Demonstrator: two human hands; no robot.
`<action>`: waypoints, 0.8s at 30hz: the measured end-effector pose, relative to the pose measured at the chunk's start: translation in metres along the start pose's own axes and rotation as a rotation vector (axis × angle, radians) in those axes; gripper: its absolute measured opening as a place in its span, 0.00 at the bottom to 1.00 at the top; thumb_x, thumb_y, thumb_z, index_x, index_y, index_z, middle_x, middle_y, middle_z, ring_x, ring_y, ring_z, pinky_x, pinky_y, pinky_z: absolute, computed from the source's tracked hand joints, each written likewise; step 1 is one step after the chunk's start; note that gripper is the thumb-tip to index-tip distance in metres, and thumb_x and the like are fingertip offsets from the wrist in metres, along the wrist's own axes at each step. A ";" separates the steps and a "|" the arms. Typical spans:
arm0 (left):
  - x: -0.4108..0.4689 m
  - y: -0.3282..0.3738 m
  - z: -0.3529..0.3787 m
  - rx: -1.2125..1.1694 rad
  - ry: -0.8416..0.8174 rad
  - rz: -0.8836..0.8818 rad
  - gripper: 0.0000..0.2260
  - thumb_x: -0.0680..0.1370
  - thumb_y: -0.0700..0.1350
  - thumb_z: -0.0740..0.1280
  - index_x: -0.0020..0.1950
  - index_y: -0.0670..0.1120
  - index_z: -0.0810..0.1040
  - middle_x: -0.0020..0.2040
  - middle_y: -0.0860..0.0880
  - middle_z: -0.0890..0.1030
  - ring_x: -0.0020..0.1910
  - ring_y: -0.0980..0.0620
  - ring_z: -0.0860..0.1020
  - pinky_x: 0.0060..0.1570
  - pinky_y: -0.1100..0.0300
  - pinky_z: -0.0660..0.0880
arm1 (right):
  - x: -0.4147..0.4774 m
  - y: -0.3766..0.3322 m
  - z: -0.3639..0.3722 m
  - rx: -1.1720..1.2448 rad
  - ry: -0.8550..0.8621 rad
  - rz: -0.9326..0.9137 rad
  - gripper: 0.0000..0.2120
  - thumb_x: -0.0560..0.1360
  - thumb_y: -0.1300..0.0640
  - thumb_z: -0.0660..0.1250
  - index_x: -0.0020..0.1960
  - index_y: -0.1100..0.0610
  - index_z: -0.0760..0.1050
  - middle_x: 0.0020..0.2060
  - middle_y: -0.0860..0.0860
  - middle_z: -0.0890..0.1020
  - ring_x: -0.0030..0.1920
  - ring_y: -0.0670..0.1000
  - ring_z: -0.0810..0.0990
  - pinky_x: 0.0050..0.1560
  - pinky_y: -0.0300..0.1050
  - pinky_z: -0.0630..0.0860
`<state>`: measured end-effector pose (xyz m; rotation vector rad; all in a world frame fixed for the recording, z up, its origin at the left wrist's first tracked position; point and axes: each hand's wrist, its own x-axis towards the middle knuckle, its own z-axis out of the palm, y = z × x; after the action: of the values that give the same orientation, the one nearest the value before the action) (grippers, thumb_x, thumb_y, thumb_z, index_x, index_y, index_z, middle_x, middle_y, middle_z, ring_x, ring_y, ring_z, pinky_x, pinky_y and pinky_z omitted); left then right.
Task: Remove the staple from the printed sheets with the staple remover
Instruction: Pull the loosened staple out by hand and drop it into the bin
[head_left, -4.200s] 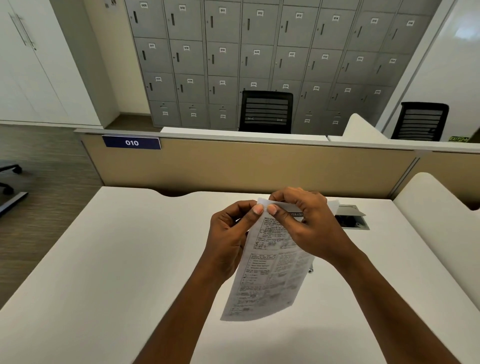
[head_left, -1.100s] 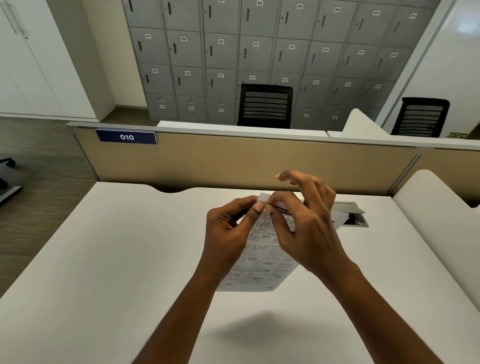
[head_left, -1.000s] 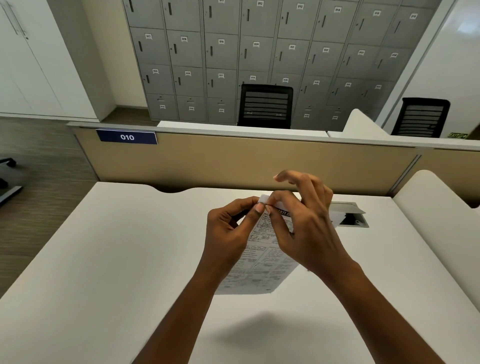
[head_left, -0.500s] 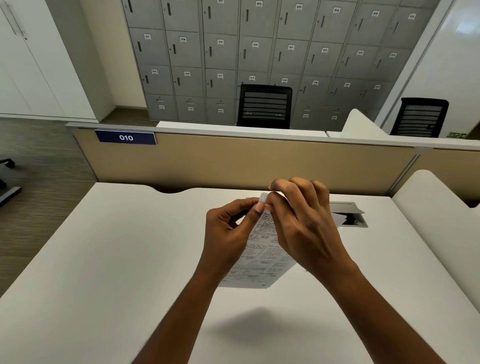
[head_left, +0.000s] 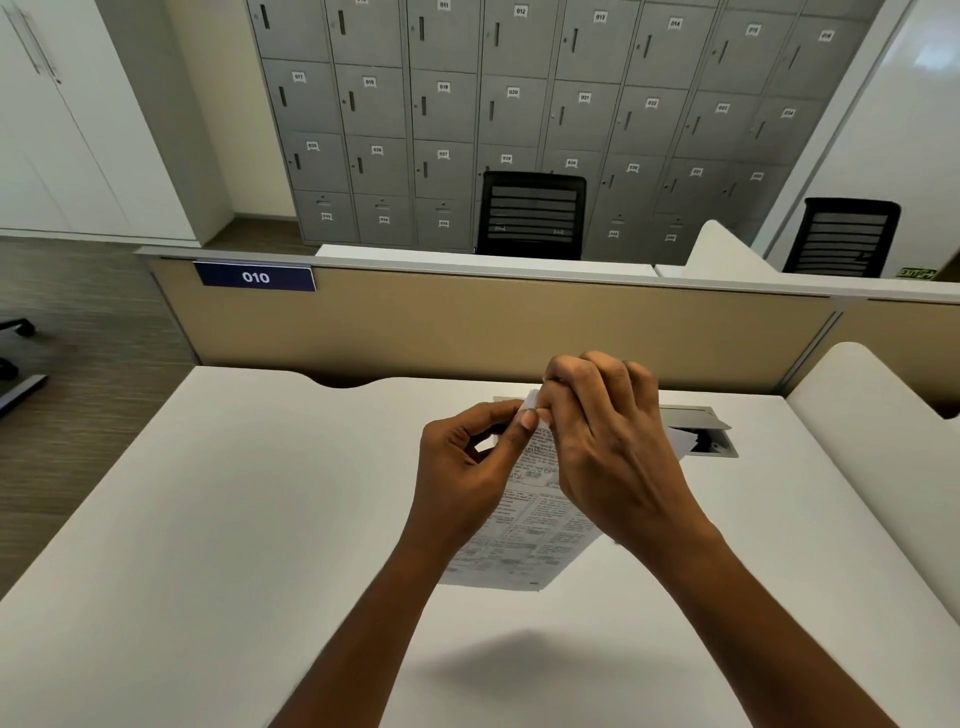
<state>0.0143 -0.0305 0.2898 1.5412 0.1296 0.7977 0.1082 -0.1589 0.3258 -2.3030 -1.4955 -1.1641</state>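
1. The left hand (head_left: 467, 467) pinches the top corner of the sheets (head_left: 524, 535) between thumb and forefinger. This probably keeps the stapled corner steady and facing the person.
2. The right hand (head_left: 608, 452) closes on the same corner. Its fingers curl over the top edge and its thumb tip presses the front, touching the left thumb. This looks like fingertip work on the staple. The staple is too small to see, and I cannot tell whether anything small sits inside the curled fingers.
3. No staple remover is visible in either hand or elsewhere in view, so the tool step seems not yet begun.
4. Both forearms reach forward and converge, with the wrists raised. The sheets hang tilted from the pinched corner, clear of the desk (head_left: 234, 519), and cast a shadow on it. Held up like this, the corner is near eye level for close work.
5. Behind the right hand, a cable hatch (head_left: 696, 421) is set in the desk with its lid up.
6. Further out are a tan partition (head_left: 519, 322) with a "010" label (head_left: 255, 277), a black chair (head_left: 532, 213) and grey lockers (head_left: 519, 104).
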 end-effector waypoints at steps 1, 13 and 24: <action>0.000 0.000 0.000 0.009 0.004 0.008 0.08 0.80 0.45 0.71 0.57 0.51 0.86 0.50 0.53 0.88 0.51 0.47 0.87 0.44 0.60 0.83 | 0.001 0.000 0.000 0.001 -0.007 -0.001 0.17 0.74 0.57 0.72 0.59 0.64 0.76 0.60 0.59 0.78 0.63 0.58 0.70 0.60 0.58 0.73; -0.001 0.004 0.002 -0.019 -0.028 -0.042 0.10 0.80 0.44 0.71 0.58 0.42 0.87 0.51 0.49 0.89 0.51 0.49 0.87 0.49 0.58 0.82 | -0.003 0.003 0.000 0.138 0.047 -0.003 0.13 0.77 0.53 0.64 0.57 0.60 0.71 0.60 0.55 0.69 0.61 0.57 0.69 0.59 0.52 0.71; 0.003 0.006 -0.003 0.373 -0.047 0.312 0.08 0.80 0.39 0.72 0.57 0.43 0.86 0.49 0.61 0.84 0.48 0.62 0.84 0.46 0.69 0.80 | -0.002 0.006 -0.011 -0.013 0.020 -0.079 0.09 0.81 0.55 0.61 0.54 0.59 0.76 0.44 0.55 0.81 0.44 0.56 0.79 0.56 0.56 0.71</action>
<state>0.0123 -0.0271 0.2962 1.9622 0.0014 1.0231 0.1072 -0.1686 0.3333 -2.2520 -1.5905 -1.2160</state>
